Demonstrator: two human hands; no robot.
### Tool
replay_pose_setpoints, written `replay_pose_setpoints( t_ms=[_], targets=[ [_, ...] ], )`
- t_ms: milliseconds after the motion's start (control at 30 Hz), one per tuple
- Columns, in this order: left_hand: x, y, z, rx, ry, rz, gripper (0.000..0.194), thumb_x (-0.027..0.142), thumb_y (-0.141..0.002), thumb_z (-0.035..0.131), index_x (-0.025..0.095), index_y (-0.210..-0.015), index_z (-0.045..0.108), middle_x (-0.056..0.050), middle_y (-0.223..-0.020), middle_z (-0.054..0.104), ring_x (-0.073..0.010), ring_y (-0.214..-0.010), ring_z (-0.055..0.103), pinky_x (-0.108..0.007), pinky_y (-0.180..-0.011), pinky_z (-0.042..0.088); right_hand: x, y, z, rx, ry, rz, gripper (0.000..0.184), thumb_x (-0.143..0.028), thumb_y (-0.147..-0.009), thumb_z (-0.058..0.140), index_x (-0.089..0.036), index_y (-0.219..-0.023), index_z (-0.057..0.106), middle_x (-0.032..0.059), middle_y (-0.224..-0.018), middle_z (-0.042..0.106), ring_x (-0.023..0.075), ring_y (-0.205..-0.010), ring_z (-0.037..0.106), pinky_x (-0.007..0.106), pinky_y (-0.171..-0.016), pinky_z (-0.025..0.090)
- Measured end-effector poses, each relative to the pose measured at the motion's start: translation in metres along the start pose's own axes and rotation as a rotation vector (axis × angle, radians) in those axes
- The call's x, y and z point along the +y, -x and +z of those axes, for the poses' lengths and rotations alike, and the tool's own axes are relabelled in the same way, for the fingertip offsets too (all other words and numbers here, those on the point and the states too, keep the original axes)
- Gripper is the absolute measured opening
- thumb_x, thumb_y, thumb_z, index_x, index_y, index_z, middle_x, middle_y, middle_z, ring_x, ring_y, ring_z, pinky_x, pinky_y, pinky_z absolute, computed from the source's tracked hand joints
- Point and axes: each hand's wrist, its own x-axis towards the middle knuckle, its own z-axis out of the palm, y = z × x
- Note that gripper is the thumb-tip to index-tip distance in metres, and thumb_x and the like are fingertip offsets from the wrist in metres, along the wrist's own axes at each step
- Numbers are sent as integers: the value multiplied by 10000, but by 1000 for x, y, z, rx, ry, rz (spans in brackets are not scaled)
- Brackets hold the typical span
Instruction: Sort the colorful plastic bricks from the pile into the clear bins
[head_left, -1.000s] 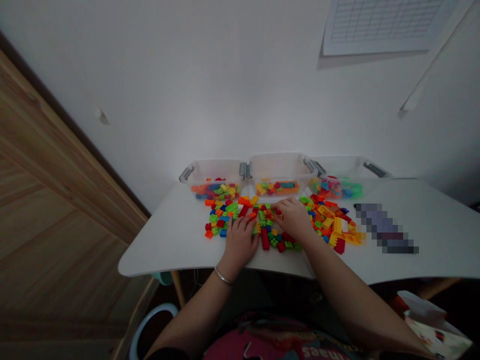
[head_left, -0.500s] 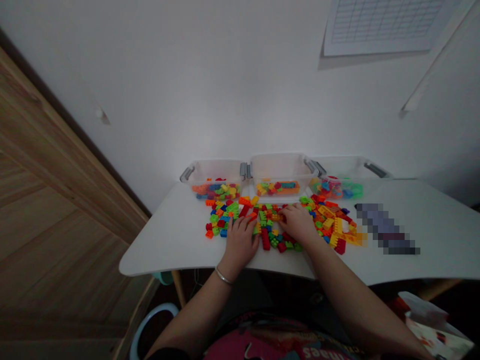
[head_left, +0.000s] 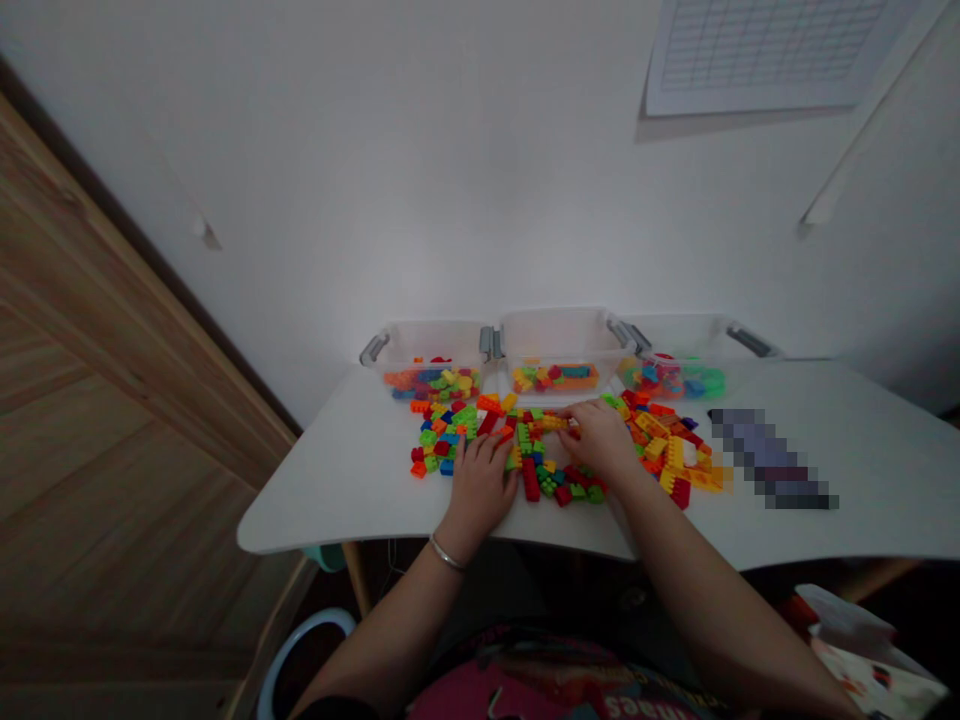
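Toy building bricks in many colours lie spread in a loose heap. My left hand (head_left: pixel 484 482) rests palm down on its near left part, fingers stretched and a little apart. Close to its fingertips is a yellow-green brick (head_left: pixel 514 457), and beyond it a column of green bricks (head_left: pixel 525 440). My right hand (head_left: pixel 601 438) is closed, its thumb and fingers at the end of a yellow-orange brick (head_left: pixel 553 423) at the far side of the middle. A long dark red brick (head_left: pixel 531 480) lies between the hands, with several green bricks (head_left: pixel 576 492) nearby.
Three clear plastic boxes stand along the wall: the left box (head_left: pixel 435 340), middle box (head_left: pixel 559 335) and right box (head_left: pixel 690 335), each with bricks or coloured pieces inside. A blurred-out dark object (head_left: pixel 772 458) lies on the white table (head_left: pixel 322 480), right of the heap.
My right hand has shifted slightly away from me, and the yellow-orange brick has moved back with it. White tabletop shows near its fingers now. My left hand has stayed in place.
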Motion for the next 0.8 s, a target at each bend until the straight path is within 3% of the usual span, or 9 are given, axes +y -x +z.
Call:
replay_pose_setpoints(
  t_ms=[200,333,433,600,800],
  targets=[
    [1,0,0,-3,1,-4,393,271,-846,600,212,-1234,598,-86,-1272,623,-288,-1218,511,-570,-1155,247,4,-4,-3,213,-378,120,235,-336,-825,563,-184,-978,654,80,-946,684,222,-885,599,356,-839,463],
    [1,0,-1,-14,-1,-4,392,268,-849,592,212,-1238,596,-84,-1283,618,-289,-1221,510,-573,-1153,250,9,-15,-13,459,-377,202,258,-378,-821,542,-185,-962,639,83,-900,650,218,-857,571,375,-853,453],
    [0,0,-3,-12,-2,-4,385,269,-851,588,216,-1232,601,-86,-1281,619,-290,-1219,513,-573,-1149,257,20,-32,-15,572,-431,301,301,-414,-826,522,-183,-990,622,77,-918,640,200,-839,564,357,-809,469],
    [0,1,-4,-16,4,-14,396,268,-845,598,216,-1237,600,-83,-1281,620,-292,-1220,512,-572,-1152,255,38,-60,-12,569,-548,420,383,-465,-824,508,-154,-1023,614,94,-928,657,189,-822,580,325,-737,476],
    [1,0,-4,-18,5,-9,400,265,-838,606,208,-1234,601,-83,-1279,621,-289,-1217,514,-570,-1153,257,38,-77,-24,504,-129,511,332,-438,-808,553,-189,-980,690,121,-938,677,289,-987,544,490,-942,362]
  ],
)
